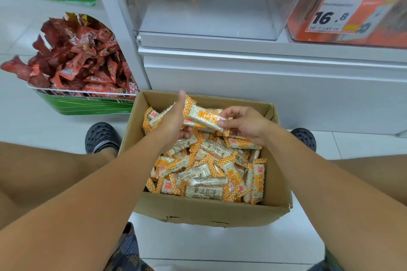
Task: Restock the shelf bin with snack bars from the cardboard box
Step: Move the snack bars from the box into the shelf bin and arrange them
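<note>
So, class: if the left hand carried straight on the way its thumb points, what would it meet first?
Probably the far wall of the cardboard box, then the white shelf base behind it. The left hand already grips a snack bar; depth is unclear.

**What I can read from here**

The one clear number is "16.8", black on a white and orange price tag (338, 15) fixed to the front of the orange bin (352, 35) at the right end of the shelf. The snack bar (203, 117) I hold between both hands bears large orange characters and a small red seal, too blurred to read.
</note>
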Tool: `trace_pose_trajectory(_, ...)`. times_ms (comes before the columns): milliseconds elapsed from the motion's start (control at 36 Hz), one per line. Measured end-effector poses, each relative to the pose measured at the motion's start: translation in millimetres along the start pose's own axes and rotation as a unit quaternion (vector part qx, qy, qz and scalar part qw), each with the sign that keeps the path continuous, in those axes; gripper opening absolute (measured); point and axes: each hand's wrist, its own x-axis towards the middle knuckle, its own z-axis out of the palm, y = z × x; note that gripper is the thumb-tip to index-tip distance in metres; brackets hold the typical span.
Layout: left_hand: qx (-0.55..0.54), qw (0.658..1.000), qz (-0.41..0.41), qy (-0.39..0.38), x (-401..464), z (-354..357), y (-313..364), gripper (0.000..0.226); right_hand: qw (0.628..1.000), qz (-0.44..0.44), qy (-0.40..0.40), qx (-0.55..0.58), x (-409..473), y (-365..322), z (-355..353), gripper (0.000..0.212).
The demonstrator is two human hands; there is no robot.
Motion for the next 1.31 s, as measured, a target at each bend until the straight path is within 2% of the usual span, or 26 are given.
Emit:
trace_pose_trajectory(56, 0.048, 0.998, 0.026, -0.022, -2.3, -2.0, -1.4, 0.039, 0.999, -0.014, 0.010, -0.033, -1.3, -0.4, 0.8, 0.019)
trace_pose_trajectory(111, 0.061, 0.996, 0.037, -0.048, -2.2, -4.7, -1.6, 0.036, 0.996, -0.036, 0.034, -0.070, -2.8, -2.1, 0.3, 0.019)
trace_pose_trajectory(167, 0.061, 0.995, 0.054, -0.060, -5.2, -6.7, 3.0, 0.022, 0.992, -0.056, 0.045, -0.100, -3.0, -6.1, -2.4, 0.024)
trace_pose_trajectory(250, 0.076, 0.991, 0.101, -0.043, -9.7, -5.9, 13.7, 0.012, 0.994, -0.050, -0.014, -0.095, -7.6, -19.1, -7.3, 0.049)
trace_pose_trajectory(306, 0.109, 0.982, 0.153, -0.035, -16.9, -1.4, 22.1, 0.010, 0.996, -0.035, -0.069, -0.033, -10.8, -30.3, -8.7, 0.063)
trace_pose_trajectory(389, 0.126, 0.971, 0.200, -0.037, -31.7, 5.4, 39.8, 0.022, 0.994, -0.064, -0.082, 0.032, -18.9, -55.5, -5.4, 0.073)
trace_pose_trajectory(500, 0.155, 0.953, 0.257, -0.039, -49.1, 0.5, 77.3, 0.054, 0.989, -0.119, -0.092, -0.014, -35.7, -99.4, -7.7, 0.080)
trace_pose_trajectory(583, 0.145, 0.941, 0.294, -0.080, -57.7, -8.7, 120.9, 0.063, 0.982, -0.155, -0.095, -0.047, -46.8, -136.1, -8.4, 0.073)
trace_pose_trajectory(667, 0.180, 0.925, 0.322, -0.092, -68.4, -21.2, 171.2, 0.059, 0.969, -0.198, -0.062, -0.135, -54.5, -180.4, 0.0, 0.061)
trace_pose_trajectory(778, 0.209, 0.887, 0.395, -0.114, -79.0, -34.3, 228.5, 0.067, 0.916, -0.292, 0.002, -0.273, -50.2, -242.8, 5.9, 0.045)
trace_pose_trajectory(889, 0.289, 0.841, 0.447, -0.098, -79.0, -42.2, 261.7, 0.077, 0.865, -0.318, 0.025, -0.388, -37.1, -282.1, 12.6, 0.037)
trace_pose_trajectory(1000, 0.243, 0.852, 0.458, -0.075, -57.3, -49.9, 271.0, 0.080, 0.829, -0.364, 0.055, -0.422, -15.3, -309.7, 14.1, 0.034)
trace_pose_trajectory(1083, 0.291, 0.845, 0.448, -0.017, -32.4, -53.0, 279.3, 0.075, 0.806, -0.360, 0.045, -0.467, 11.5, -328.7, 8.7, 0.033)
trace_pose_trajectory(1139, 0.361, 0.818, 0.444, 0.050, -14.6, -54.4, 286.3, 0.063, 0.781, -0.334, 0.056, -0.525, 35.3, -335.9, 5.5, 0.040)
trace_pose_trajectory(1194, 0.442, 0.777, 0.436, 0.103, -0.9, -53.7, 291.9, 0.053, 0.768, -0.294, 0.065, -0.566, 58.1, -337.4, 5.6, 0.049)
trace_pose_trajectory(1306, 0.590, 0.646, 0.469, 0.127, 8.8, -47.0, 305.6, 0.055, 0.732, -0.289, 0.038, -0.616, 94.0, -324.7, 17.4, 0.051)
